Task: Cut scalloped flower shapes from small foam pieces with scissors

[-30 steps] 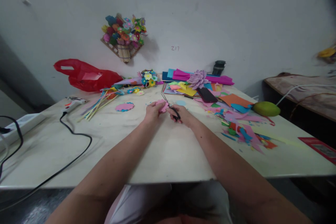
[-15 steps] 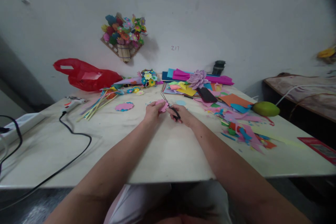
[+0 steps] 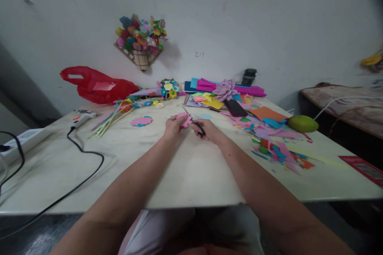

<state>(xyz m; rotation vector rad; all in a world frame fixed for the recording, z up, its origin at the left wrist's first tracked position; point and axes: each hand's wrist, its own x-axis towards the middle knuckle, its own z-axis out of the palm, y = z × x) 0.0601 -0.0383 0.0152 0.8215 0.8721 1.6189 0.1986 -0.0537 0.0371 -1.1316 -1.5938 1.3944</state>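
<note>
Well, left hand pinches pink wavy piece between both hands. Right hand grips black scissors, blades just beside piece's edge. Pink-and-blue shape (bumpy rim, too) lies left of hands.

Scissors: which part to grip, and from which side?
Probably the black handle, from the near right, where the right hand holds it. The slim metal blades point away and leftward, by the pink scalloped piece in the left hand.
</note>
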